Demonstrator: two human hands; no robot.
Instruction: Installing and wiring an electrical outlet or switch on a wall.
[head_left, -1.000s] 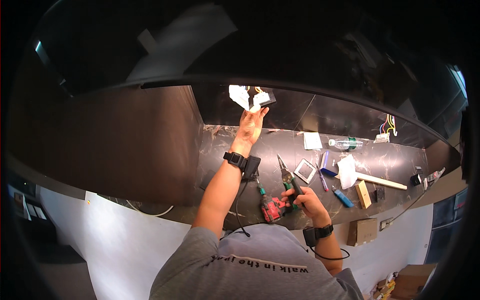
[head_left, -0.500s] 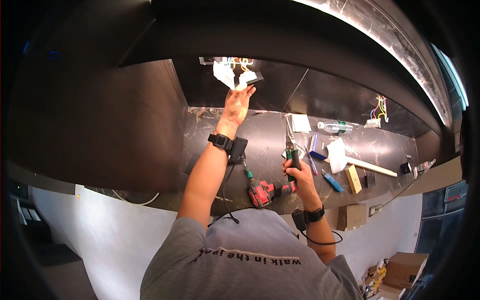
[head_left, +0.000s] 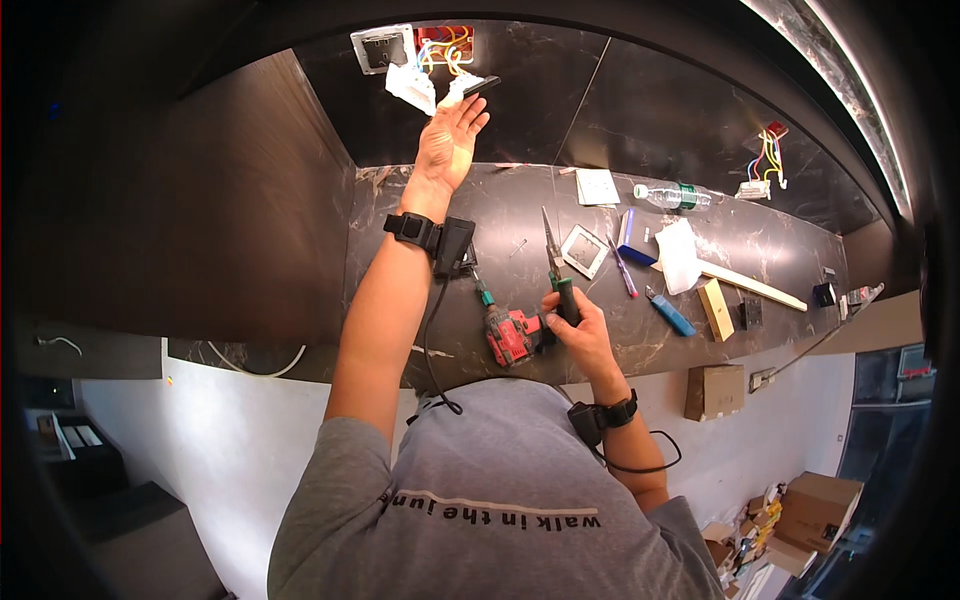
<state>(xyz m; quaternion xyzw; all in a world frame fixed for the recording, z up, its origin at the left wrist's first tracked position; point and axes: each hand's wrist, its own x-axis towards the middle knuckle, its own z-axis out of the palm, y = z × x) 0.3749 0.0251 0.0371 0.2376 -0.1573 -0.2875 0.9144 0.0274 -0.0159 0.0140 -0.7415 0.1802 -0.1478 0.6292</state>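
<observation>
My left hand [head_left: 447, 150] reaches up to the dark wall, its fingertips closed on a switch or socket module [head_left: 476, 88] with a black face and white back. Yellow and blue wires [head_left: 440, 50] run from it to a red wall box [head_left: 462, 36]. Beside it hangs another white fitting [head_left: 410, 90], below a mounted black socket [head_left: 383, 48]. Low over the counter, my right hand [head_left: 588, 340] is closed round the green-and-black handles of long-nosed pliers [head_left: 553, 238], jaws pointing away from me. A red cordless drill [head_left: 510, 335] lies just left of that hand.
On the counter [head_left: 400, 280] lie a white frame [head_left: 584, 251], screwdriver [head_left: 622, 268], blue box [head_left: 637, 238], blue utility knife [head_left: 670, 312], yellow block [head_left: 716, 310], wooden stick [head_left: 755, 285] and plastic bottle [head_left: 672, 196]. More wires [head_left: 768, 160] hang from the wall at right.
My view has tilted upward, showing more of the wall box and socket. The pliers have swung, uncovering the white frame. My left hand keeps its hold on the module.
</observation>
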